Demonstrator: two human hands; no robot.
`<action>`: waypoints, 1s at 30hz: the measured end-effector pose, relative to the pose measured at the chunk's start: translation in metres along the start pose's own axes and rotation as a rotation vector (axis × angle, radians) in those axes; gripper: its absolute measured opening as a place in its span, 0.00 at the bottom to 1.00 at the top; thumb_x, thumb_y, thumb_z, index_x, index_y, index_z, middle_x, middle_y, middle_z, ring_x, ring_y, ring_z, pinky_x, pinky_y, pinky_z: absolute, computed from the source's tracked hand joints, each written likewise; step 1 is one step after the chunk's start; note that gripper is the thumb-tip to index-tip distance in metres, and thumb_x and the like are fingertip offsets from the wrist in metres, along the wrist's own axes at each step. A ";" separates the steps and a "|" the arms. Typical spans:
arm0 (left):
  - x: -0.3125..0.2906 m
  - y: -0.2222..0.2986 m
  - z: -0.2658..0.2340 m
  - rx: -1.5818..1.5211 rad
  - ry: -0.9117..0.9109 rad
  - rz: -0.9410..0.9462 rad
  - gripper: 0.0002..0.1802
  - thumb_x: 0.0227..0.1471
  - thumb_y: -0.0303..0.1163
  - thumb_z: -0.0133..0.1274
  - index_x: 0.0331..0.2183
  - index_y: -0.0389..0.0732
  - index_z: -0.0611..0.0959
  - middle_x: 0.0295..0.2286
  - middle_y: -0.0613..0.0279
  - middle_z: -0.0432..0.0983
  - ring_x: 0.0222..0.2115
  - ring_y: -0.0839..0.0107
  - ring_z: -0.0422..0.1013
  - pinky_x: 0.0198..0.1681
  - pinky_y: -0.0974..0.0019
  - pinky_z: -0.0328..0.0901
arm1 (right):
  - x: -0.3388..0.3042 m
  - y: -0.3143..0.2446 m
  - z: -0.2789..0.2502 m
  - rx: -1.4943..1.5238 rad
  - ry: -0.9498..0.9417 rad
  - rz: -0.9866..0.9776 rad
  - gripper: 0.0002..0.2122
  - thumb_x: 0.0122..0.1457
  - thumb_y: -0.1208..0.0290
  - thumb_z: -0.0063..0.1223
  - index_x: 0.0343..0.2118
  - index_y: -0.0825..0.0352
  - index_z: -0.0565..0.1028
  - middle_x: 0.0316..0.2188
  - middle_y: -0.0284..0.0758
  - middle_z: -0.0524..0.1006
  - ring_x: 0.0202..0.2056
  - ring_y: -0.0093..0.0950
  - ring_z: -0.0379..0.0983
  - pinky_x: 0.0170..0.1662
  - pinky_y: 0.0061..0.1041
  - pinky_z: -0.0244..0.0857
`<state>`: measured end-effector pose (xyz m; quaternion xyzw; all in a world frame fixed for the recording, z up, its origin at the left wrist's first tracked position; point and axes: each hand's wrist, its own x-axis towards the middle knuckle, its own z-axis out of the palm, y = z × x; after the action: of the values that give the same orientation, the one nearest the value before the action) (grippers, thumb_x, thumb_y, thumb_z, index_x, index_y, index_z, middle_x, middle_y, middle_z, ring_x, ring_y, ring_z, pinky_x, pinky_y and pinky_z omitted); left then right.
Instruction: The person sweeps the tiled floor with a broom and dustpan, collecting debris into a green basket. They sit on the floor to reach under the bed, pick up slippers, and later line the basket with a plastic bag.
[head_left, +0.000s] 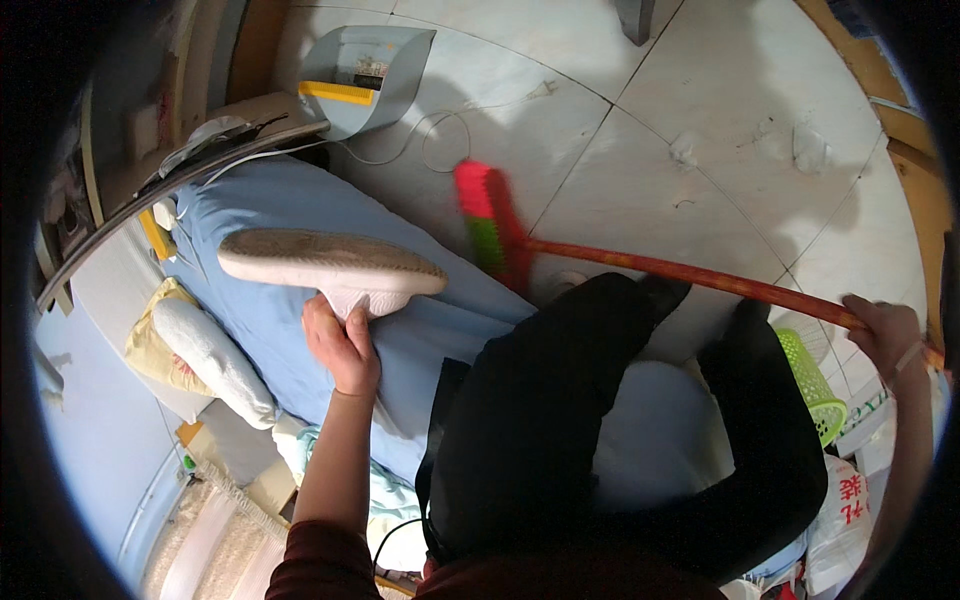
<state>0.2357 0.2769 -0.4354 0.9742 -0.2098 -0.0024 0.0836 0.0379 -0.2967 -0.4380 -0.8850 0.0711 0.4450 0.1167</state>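
The left hand (342, 345) is grasping a white shoe (330, 262), with its fingers pressing on the white lower part, and the shoe is being held above a blue sheet (445, 330), its grey-brown face, which is looking like the sole, turning upward. The right hand (888, 335) is closing its fingers around the orange-red handle of a broom (690, 273), near the far end, at the right side of the view. The handle is stretching leftward over the black trousers (520, 430) of the person, and the red and green broom head (488, 222) is appearing blurred beside the sheet's edge, so I cannot tell if it is touching the tiled floor (590, 60). Farther up, a grey dustpan (400, 85) with a yellow strip is standing on the floor, and a thin white cable (425, 140) is curling near it. By the right knee, a light-green basket (812, 390) is leaning. On the left, a white pillow (213, 360) is lying beside the sheet.
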 end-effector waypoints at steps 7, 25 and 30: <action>0.001 -0.005 0.003 0.018 0.058 0.093 0.12 0.51 0.36 0.51 0.30 0.36 0.72 0.27 0.53 0.69 0.30 0.54 0.64 0.35 0.56 0.58 | -0.156 0.043 -0.018 0.337 0.215 0.127 0.15 0.53 0.69 0.51 0.43 0.71 0.72 0.25 0.40 0.73 0.27 0.27 0.70 0.33 0.27 0.64; 0.000 -0.002 0.003 0.032 0.111 0.086 0.14 0.49 0.39 0.51 0.28 0.37 0.73 0.27 0.53 0.69 0.32 0.54 0.65 0.35 0.55 0.58 | -0.266 -0.062 -0.020 0.304 0.169 0.348 0.16 0.58 0.60 0.46 0.41 0.66 0.74 0.31 0.47 0.76 0.35 0.45 0.72 0.39 0.35 0.65; 0.002 -0.001 0.001 -0.003 0.202 0.123 0.15 0.51 0.41 0.51 0.27 0.38 0.73 0.26 0.54 0.69 0.31 0.54 0.65 0.34 0.56 0.58 | -0.195 -0.080 -0.014 0.221 0.165 0.327 0.16 0.60 0.56 0.43 0.42 0.63 0.74 0.32 0.47 0.77 0.37 0.44 0.72 0.42 0.35 0.65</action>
<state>0.2381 0.2763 -0.4365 0.9546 -0.2598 0.1005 0.1058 -0.0483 -0.2188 -0.2616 -0.8771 0.2712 0.3734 0.1329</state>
